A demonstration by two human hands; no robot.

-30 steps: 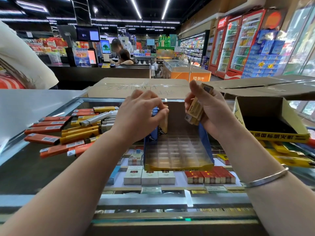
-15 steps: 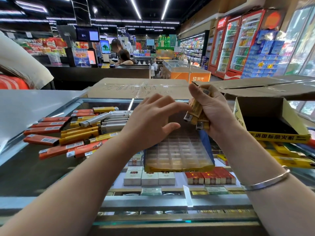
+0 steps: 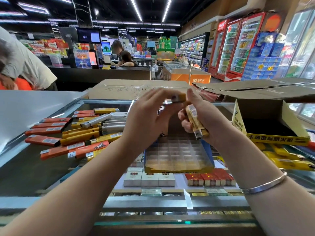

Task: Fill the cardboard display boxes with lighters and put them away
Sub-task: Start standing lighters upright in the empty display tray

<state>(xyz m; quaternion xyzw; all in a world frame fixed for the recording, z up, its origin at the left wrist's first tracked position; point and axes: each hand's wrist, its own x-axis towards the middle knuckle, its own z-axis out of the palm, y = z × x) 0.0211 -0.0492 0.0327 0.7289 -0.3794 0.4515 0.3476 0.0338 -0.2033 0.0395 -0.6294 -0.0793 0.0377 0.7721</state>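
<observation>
While right hand (image 3: 202, 120) grips lighters (image 3: 196, 124) — left hand (image 3: 150, 120) pinches one

"蒙牛" on orange freezer (image 3: 190, 79)

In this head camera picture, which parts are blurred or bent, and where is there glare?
Head view: the left hand and the lighter at its fingertips are smeared by motion; the right hand with its lighters is sharper. Ceiling light strips bend outward, a wide-angle effect. Glare streaks the glass counter.
</observation>
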